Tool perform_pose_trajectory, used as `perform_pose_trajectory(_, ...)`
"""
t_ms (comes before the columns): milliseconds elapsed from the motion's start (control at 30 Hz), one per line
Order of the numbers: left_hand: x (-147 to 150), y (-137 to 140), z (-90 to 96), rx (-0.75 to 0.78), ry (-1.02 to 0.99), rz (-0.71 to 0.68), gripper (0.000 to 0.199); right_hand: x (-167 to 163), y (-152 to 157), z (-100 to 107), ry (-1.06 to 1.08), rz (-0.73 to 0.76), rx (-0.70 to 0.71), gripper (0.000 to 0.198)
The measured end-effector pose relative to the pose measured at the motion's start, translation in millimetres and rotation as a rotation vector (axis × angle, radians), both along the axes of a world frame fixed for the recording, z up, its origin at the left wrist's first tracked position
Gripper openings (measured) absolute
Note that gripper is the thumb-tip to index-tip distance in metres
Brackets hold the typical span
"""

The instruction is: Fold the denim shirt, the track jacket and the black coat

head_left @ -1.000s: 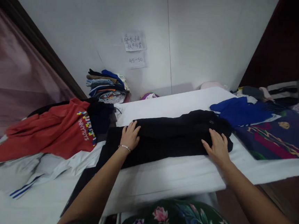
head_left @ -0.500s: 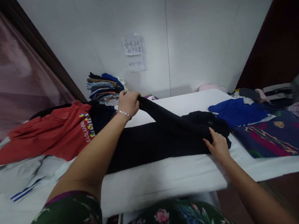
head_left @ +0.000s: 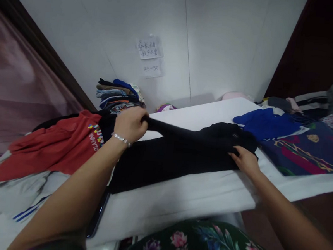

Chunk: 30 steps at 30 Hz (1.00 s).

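Note:
A black garment [head_left: 166, 160] lies stretched sideways across the white-covered table; whether it is a top or trousers I cannot tell. My left hand [head_left: 131, 124] is closed round the end of a long narrow part of it, lifted and pulled taut to the left. At the garment's right end, my right hand [head_left: 246, 160] pinches the cloth between thumb and fingers, low on the table. A small mark shows on the bunched cloth beyond that hand.
Left of the garment lies a heap with a red sweatshirt [head_left: 57, 142] on top. Folded clothes [head_left: 118, 95] are stacked by the wall. On the right are a blue garment [head_left: 268, 124] and a patterned dark one [head_left: 307, 149]. A phone-like dark object [head_left: 98, 216] rests under my left forearm.
My left hand has moved left and slightly down, drawing the narrow black part along. The right hand has shifted slightly, its fingers now closer together on the cloth. The dark object has come into view.

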<state>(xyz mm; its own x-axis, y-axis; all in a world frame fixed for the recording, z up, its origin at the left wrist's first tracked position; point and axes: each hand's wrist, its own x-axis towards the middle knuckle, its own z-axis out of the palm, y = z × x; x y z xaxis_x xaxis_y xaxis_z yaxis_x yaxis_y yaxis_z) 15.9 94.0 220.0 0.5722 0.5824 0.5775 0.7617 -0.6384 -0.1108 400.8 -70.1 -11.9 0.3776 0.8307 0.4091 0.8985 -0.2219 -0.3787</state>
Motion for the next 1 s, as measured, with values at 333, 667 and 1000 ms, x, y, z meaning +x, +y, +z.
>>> perform_pose_trajectory(333, -60.6, -15.4, -14.1, -0.603, -0.387, -0.055, 0.021, 16.8, 3.1, 1.7, 0.405, 0.165, -0.091, 0.033)
perform_pose_trajectory(667, -41.6, -19.8, 4.4, -0.730, -0.687, -0.134, 0.044, 24.9, 1.0, 6.1, 0.671, 0.268, -0.115, 0.042)
perform_pose_trajectory(1000, -41.9, 49.4, -32.3, -0.780, -0.670, -0.079, 0.047, -4.7, -6.0, 19.4, 0.080, 0.209, 0.156, 0.032)
